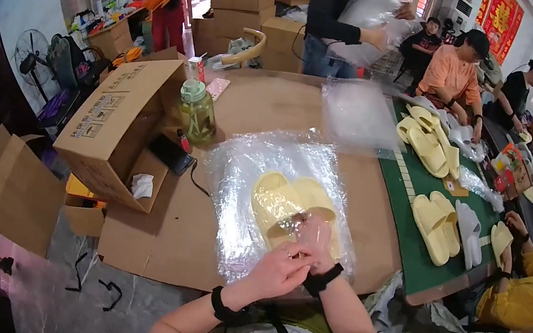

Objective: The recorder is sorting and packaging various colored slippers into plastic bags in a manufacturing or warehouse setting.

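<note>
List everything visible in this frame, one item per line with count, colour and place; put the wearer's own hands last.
slippers: one pair, pale yellow, on the bag stack, under the hands
plastic bags: a stack, clear, centre of the table
table: one, brown cardboard-covered, centre
water bottle: one, green, left of the bags
open carton: one, brown, table's left edge
green mat: one, right of the table
other slippers: several pairs, pale yellow, on the mat
stacked cartons: several, brown, far end
fan: one, black, far left
co-workers: several, far side and right
left hand: one, at the slippers' near edge
right hand: one, on the slippers
</note>
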A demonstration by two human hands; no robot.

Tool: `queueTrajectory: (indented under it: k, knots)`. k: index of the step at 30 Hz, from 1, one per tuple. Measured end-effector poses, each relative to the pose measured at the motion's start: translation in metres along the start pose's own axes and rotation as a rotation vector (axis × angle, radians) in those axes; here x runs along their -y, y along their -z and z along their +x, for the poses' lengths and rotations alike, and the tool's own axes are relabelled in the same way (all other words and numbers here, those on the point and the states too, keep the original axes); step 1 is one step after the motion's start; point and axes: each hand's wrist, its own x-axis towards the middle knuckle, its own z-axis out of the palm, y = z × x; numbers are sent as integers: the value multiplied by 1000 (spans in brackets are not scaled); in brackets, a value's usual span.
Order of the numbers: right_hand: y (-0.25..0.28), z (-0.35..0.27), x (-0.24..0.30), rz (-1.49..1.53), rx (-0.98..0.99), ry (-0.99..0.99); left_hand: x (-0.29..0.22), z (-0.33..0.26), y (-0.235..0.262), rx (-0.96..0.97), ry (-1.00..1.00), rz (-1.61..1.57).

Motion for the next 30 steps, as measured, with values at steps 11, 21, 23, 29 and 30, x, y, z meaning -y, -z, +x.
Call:
queueTrajectory:
  k: [11, 21, 23, 29, 30]
  knots:
    - [-44, 40, -12, -185, -64, 85, 11, -18, 41, 37, 51, 163]
    - [135, -110, 30, 385, 594, -158, 65, -81, 81, -231, 1029, -171]
    - [162, -118, 15, 559, 378, -505, 71, -83, 80, -139, 1031, -147]
    - [158, -80, -29, 411, -62, -617, 73, -86, 61, 114, 1053, -417]
    - [151, -75, -34, 398, 9, -610, 70, -83, 61, 115, 1054, -452]
